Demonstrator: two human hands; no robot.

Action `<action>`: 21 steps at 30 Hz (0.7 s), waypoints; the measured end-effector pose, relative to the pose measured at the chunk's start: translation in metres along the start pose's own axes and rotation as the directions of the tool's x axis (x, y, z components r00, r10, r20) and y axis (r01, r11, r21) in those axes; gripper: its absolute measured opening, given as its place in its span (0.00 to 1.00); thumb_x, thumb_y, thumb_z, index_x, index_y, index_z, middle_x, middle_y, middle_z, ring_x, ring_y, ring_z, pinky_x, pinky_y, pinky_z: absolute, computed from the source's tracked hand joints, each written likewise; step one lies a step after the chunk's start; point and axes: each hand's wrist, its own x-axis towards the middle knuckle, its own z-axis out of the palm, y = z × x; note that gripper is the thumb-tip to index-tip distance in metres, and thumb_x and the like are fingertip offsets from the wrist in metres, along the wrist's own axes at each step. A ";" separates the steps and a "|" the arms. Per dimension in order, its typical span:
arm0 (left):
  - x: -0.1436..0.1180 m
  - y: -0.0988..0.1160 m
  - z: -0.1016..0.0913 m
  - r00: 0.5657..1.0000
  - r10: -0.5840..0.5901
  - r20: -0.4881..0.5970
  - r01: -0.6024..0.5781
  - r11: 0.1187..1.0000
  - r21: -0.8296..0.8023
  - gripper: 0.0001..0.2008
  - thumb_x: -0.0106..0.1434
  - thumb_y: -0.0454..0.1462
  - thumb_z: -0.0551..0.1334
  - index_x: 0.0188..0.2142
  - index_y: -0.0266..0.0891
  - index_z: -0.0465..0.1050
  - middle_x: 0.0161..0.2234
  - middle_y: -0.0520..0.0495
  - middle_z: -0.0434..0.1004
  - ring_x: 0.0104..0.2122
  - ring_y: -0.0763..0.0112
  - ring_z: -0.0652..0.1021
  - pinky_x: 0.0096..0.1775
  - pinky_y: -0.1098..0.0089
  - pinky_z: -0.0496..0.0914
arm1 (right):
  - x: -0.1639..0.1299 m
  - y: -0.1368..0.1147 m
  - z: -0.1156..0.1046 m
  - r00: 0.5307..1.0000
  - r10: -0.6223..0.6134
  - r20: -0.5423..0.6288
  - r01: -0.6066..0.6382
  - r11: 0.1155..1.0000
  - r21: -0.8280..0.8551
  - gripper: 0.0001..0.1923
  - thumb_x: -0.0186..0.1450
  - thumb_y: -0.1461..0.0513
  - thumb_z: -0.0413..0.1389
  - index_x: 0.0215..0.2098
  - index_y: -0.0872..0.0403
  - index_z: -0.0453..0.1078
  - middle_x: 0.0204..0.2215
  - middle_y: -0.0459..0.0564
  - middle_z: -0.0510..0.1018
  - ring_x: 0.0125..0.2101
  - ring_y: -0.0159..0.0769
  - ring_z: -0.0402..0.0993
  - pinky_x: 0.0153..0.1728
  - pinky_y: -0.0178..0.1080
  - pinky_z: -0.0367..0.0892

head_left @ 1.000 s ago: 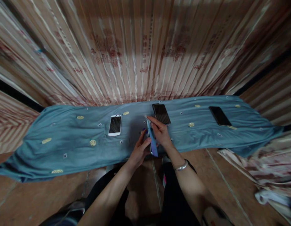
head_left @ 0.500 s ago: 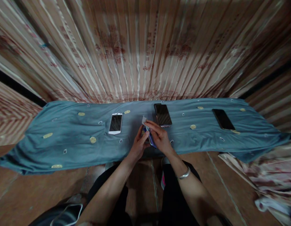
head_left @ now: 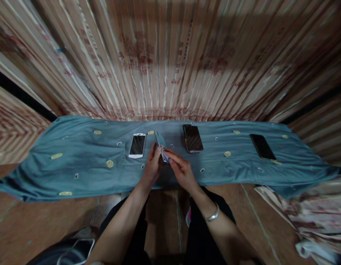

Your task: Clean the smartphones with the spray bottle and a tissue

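A slim, shiny phone [head_left: 158, 137] with bluish reflections is held tilted just above the cloth-covered table [head_left: 84, 162]. My left hand [head_left: 151, 165] is closed around its near left side, thumb on top. At the phone's lower right edge, my right hand [head_left: 182, 170] has its fingertips pinched together. A small pale grey piece like a wiping cloth [head_left: 163, 148] shows a little at those fingertips, mostly covered. To the left lies a white phone [head_left: 137, 145] with a dark screen. Right of my hands, a stack of dark phones [head_left: 193, 138] rests on the cloth.
Farther right lies another black phone [head_left: 262, 146]. A pleated, patterned curtain [head_left: 170, 73] hangs along the table's back edge. Below the front edge are my legs [head_left: 214, 206] and a tiled floor [head_left: 166, 221]. A dark round object with a pale loop [head_left: 76, 250] is at lower left.
Both hands have moved left with the phone, which now leans up and left with more of its length showing. My right fingertips have slid from its upper end to its lower part.
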 end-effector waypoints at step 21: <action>0.007 0.016 -0.019 0.998 0.040 0.040 -0.039 0.999 -0.031 0.30 0.57 0.44 0.70 0.57 0.41 0.65 0.35 0.48 0.80 0.34 0.66 0.81 0.33 0.70 0.73 | -0.008 0.006 0.012 1.000 0.002 -0.003 -0.002 0.985 -0.172 0.18 0.68 0.63 0.53 0.53 0.42 0.74 0.53 0.46 0.79 0.56 0.36 0.73 0.60 0.45 0.66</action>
